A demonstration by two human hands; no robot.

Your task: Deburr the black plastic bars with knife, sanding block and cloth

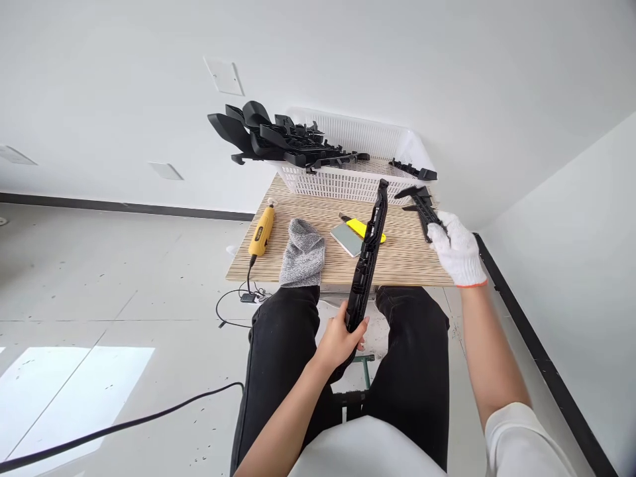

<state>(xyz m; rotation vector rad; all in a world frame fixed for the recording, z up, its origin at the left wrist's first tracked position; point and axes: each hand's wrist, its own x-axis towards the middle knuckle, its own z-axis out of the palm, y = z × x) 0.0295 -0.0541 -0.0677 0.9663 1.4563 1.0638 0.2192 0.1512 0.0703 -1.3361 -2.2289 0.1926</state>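
My bare left hand (342,338) grips the lower end of a long black plastic trim part (366,265), which slants up over the table's front edge. Clips and ribs line its near face. On the right, my right hand (452,244), in a white knit glove with an orange cuff edge, is closed around a black caliper (423,207) above the table's right side. The caliper's jaws point left. Behind the trim part lie a yellow utility knife (355,226) and a grey-green block (346,240), both partly covered by it in this view.
A white plastic basket (342,184) at the table's back holds several black plastic parts (293,142), some jutting past its left side. A yellow rotary tool (261,230) with a cord and a grey cloth (302,255) lie on the wooden table (407,265). A wall stands close behind.
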